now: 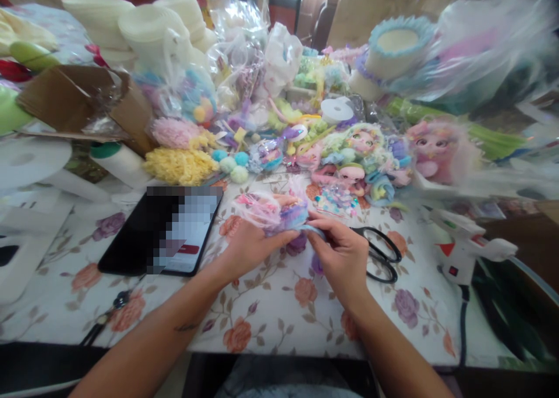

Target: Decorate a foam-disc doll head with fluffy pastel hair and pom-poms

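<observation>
My left hand (248, 245) is closed around a fluffy pink and purple bundle (258, 209) that looks like yarn hair. My right hand (344, 251) pinches a light blue strip (311, 229) at the bundle's right side, with thumb and fingers pressed together. Both hands meet just above the floral tablecloth. The bundle's underside is hidden by my fingers. Scissors with black handles (385, 252) lie right beside my right hand, their blades out of sight behind it. A small clear bag of colourful beads (336, 201) rests just beyond the hands.
A tablet (131, 235) lies at left. A glue gun (460, 249) stands at right, its cord running down the table edge. Behind are doll faces (362, 141), pompoms (238, 166), yellow yarn (180, 166), a cardboard box (78, 98) and cream rolls (151, 28).
</observation>
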`<state>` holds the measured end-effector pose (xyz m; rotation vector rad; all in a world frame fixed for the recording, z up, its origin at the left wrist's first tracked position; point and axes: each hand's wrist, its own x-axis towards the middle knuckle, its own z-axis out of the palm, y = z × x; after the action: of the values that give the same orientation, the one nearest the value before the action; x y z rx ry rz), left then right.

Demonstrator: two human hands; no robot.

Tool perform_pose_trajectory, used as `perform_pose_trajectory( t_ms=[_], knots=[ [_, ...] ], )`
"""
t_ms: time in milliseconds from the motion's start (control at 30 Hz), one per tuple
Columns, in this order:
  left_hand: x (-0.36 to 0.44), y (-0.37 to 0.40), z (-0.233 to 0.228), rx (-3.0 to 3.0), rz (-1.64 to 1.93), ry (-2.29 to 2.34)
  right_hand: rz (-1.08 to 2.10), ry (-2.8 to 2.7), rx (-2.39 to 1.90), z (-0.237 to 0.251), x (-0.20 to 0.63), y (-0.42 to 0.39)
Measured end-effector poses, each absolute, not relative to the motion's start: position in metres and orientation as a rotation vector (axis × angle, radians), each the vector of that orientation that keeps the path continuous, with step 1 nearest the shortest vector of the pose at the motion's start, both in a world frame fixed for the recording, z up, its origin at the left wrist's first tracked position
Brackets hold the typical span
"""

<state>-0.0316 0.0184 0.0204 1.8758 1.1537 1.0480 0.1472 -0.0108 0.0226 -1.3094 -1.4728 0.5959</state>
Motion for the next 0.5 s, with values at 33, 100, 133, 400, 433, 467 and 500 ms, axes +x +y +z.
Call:
perform_pose_trajectory(
  t_ms=[33, 100, 133, 400, 433, 467, 500],
  knots=[
    [-0.0317, 0.0184, 0.0206, 1.876, 1.050, 1.153, 0.601, -1.470, -1.312, 0.0226, 0.1471, -0.0106],
    [-0.0318, 0.0182, 0.0208, 1.875, 1.054, 1.149, 0.602, -1.469, -1.315, 0.0222, 0.1471, -0.0103],
    [-0.0320, 0.0181, 0.0209, 1.877, 1.056, 1.144, 0.600, -1.470, -1.313, 0.0219, 0.1473, -0.0102],
    [-0.0316, 0.0191, 0.0206, 1.878, 1.075, 1.148, 0.610, -1.467, -1.289, 0.0216, 0.1486, -0.0100],
    [-0.0312, 0.0193, 0.0208, 1.874, 1.073, 1.154, 0.607, -1.471, -1.284, 0.0217, 0.1484, -0.0101],
    [-0.0308, 0.0195, 0.0210, 1.871, 1.073, 1.159, 0.602, -1.475, -1.282, 0.0217, 0.1481, -0.0102],
    [-0.0304, 0.0195, 0.0212, 1.869, 1.075, 1.165, 0.594, -1.477, -1.279, 0.0215, 0.1479, -0.0104]
  ],
)
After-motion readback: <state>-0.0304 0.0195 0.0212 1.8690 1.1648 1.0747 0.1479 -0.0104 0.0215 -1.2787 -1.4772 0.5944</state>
